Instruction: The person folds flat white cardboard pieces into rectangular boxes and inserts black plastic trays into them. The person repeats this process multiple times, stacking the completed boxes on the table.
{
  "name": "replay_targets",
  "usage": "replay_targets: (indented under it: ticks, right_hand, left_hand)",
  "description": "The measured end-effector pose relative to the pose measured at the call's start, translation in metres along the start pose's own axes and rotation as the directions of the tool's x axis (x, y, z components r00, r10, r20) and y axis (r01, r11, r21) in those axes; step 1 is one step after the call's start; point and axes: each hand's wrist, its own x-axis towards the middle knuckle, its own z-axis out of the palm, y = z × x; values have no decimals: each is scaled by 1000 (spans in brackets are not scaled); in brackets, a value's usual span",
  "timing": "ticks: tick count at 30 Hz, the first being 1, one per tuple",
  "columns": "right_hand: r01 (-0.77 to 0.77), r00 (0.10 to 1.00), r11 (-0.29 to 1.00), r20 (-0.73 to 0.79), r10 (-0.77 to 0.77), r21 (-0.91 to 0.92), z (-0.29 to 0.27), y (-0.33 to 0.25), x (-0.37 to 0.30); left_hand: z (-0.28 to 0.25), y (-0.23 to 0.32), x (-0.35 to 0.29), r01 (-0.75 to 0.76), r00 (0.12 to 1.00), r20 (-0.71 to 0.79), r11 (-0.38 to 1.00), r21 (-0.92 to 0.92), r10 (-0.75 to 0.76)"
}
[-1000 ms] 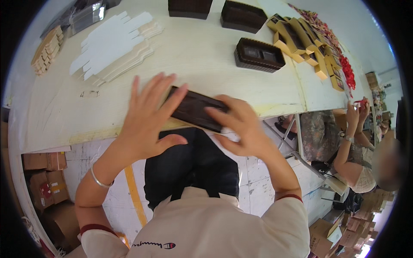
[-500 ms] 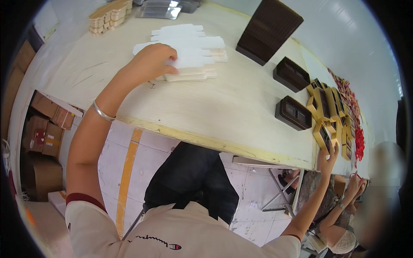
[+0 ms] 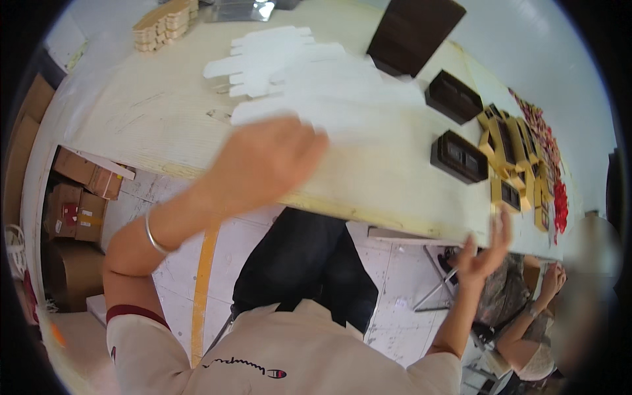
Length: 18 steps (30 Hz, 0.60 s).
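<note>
My left hand (image 3: pixel 276 158), blurred by motion, is closed on the edge of a flat white carton blank (image 3: pixel 368 99), smeared too, over the table. Behind it lie other flat white carton blanks (image 3: pixel 263 59). My right hand (image 3: pixel 486 255) is just off the table's front edge at the right, fingers spread and nothing in it. Nearest to it is a small gold box with a dark top (image 3: pixel 507 195), at the front of a group of gold boxes (image 3: pixel 505 148). To the left of that group sit two dark brown open boxes (image 3: pixel 459 157).
A tall dark brown box (image 3: pixel 415 36) stands at the back. Stacked wooden-looking pieces (image 3: pixel 164 26) and clear plastic sheets (image 3: pixel 240 10) lie at the far left. Red cords (image 3: pixel 560 207) edge the right side. A co-worker's hands (image 3: pixel 552 283) are at the far right. Cardboard boxes (image 3: pixel 79 210) fill a shelf below.
My left hand has come nearer and to the right, drawing a white blank off the others. My right hand has moved back from the gold boxes and opened.
</note>
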Motion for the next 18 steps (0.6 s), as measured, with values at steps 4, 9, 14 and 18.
replay_targets:
  ticks: [4,9,14,18]
  right_hand:
    - [206,929,914,223,-295,349,40,-68,2]
    - [-1,968,935,237,-88,354,80,-85,-6]
    - [167,935,940,254,-247,299,87,-95,13]
    - [118,911,937,341,-234,328,91,-94,12]
  left_hand:
    - [7,57,-28,164,948,317,899,-406,-29]
    - [44,49,-19,544,826,458,675,-499,-328]
    - [55,50,-28,253,958,239,868,-428,-161]
    - [49,59,-30,206,970,215,862,-463,-116]
